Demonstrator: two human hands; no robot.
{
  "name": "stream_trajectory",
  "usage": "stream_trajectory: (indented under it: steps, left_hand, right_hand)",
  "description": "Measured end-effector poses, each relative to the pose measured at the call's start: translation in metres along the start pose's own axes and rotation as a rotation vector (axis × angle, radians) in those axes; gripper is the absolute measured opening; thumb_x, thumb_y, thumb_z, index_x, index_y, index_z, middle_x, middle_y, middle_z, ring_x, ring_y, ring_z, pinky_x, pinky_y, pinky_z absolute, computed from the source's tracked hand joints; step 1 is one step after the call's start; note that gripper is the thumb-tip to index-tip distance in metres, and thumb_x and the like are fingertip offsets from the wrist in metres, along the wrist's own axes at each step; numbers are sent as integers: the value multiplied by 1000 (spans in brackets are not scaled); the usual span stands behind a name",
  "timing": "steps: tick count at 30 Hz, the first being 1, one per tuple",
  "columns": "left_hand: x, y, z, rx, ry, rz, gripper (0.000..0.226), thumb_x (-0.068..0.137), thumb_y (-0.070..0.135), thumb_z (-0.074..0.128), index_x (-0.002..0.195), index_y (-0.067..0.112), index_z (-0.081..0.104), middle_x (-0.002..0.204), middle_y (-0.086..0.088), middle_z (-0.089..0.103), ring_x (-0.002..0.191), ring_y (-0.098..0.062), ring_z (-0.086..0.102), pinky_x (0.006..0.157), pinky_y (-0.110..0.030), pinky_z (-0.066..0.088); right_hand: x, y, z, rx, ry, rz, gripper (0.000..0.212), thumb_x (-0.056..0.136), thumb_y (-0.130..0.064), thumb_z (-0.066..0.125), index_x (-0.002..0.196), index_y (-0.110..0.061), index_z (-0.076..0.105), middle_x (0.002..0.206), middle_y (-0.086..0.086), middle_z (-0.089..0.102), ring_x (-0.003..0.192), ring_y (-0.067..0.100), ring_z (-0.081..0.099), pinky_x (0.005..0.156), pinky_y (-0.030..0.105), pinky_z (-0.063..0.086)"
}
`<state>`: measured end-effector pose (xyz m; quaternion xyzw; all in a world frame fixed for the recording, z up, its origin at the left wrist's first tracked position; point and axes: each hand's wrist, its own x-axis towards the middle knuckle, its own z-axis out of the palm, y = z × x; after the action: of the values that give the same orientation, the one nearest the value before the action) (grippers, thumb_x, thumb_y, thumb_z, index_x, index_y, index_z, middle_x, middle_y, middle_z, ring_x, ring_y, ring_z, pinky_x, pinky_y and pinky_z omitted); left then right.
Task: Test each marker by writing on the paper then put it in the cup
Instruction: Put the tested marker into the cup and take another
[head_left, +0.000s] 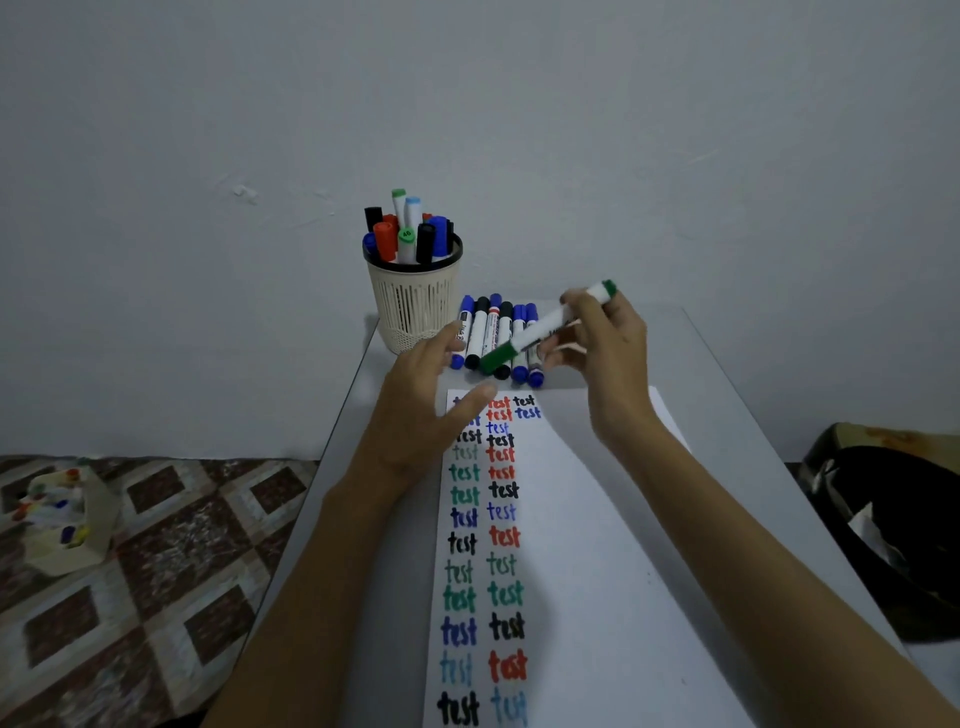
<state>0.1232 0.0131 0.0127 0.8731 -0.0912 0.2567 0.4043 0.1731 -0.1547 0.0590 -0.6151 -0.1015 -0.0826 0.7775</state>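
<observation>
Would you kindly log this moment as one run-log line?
right hand: holds green marker, cap on | left hand: open, over paper | cup: holds markers | row of markers: beside cup

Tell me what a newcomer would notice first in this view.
The right hand holds a green marker tilted above the row of markers lying at the far end of the table. Nearer the camera, the paper carries columns of the word "test" in black, blue, red and green. The mesh cup at the table's far left corner is packed with upright markers.
</observation>
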Motion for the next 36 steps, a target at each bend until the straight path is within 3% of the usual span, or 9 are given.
stream_trajectory:
  steps: [4, 6, 8, 11, 13, 22, 28, 33, 36]
  left_hand:
    - [-4, 9, 7, 47, -93, 107, 51, 93, 30, 46, 139, 9, 35, 112, -2, 53, 98, -12, 53, 83, -21, 46]
    - [-6, 9, 10, 117, -122, 127, 39, 98, 25, 39, 131, 6, 46, 102, -5, 55, 89, -16, 56, 79, -27, 48]
    - [-6, 10, 11, 101, -166, 117, 28, 99, 22, 39, 119, 7, 51, 91, 1, 54, 79, -12, 57, 72, -24, 47]
    - [-7, 18, 11, 7, -229, 76, 23, 99, 24, 38, 116, 12, 48, 72, 7, 54, 60, -6, 55, 55, -16, 44]
    - [-7, 22, 12, -53, -237, 60, 25, 99, 23, 37, 119, 12, 47, 65, 4, 53, 54, -11, 53, 49, -22, 43]
    - [-4, 35, 10, -244, -161, 29, 32, 96, 25, 40, 121, 9, 51, 64, 5, 53, 52, -9, 50, 48, -21, 41]
    - [-5, 35, 11, -283, -134, 3, 23, 97, 16, 44, 116, 8, 55, 58, 13, 54, 49, -2, 49, 49, -12, 37]
    - [-7, 33, 12, -262, -100, 15, 25, 96, 23, 47, 115, 11, 56, 56, 12, 55, 46, -5, 50, 47, -18, 41]
    - [-7, 30, 10, -166, -84, 92, 39, 93, 40, 45, 118, 13, 55, 62, 7, 57, 53, -8, 58, 51, -20, 46]
  right_hand:
    - [-26, 12, 5, 128, -160, 113, 5, 96, -10, 53, 96, -5, 52, 70, 5, 63, 59, 17, 60, 47, 24, 51]
    - [-33, 18, 8, 163, -203, 157, 18, 88, -7, 65, 101, -4, 53, 77, 8, 63, 63, 18, 61, 48, 24, 50]
    - [-34, 19, 8, 158, -206, 169, 31, 80, 0, 73, 102, -5, 53, 82, 12, 62, 67, 19, 62, 51, 25, 50]
    - [-32, 15, 5, 149, -232, 146, 29, 79, 4, 73, 97, -6, 51, 77, 12, 61, 57, 17, 59, 46, 23, 47]
    - [-31, 11, 3, 117, -262, 126, 26, 82, 2, 71, 95, -6, 50, 72, 10, 61, 52, 17, 55, 43, 23, 44]
    - [-24, -3, 0, 74, -310, 121, 25, 83, -3, 70, 100, -6, 51, 72, 1, 64, 52, 11, 53, 49, 22, 43]
    - [-22, -4, -1, 59, -325, 116, 26, 83, -2, 69, 101, -5, 51, 78, 5, 63, 54, 10, 56, 51, 21, 45]
    - [-19, -3, -6, 33, -340, 68, 28, 79, -1, 72, 98, -5, 51, 84, 8, 62, 66, 14, 64, 58, 27, 51]
    - [-19, -1, -9, 82, -323, 93, 25, 74, 0, 75, 85, -8, 53, 75, 7, 61, 59, 15, 57, 51, 23, 47]
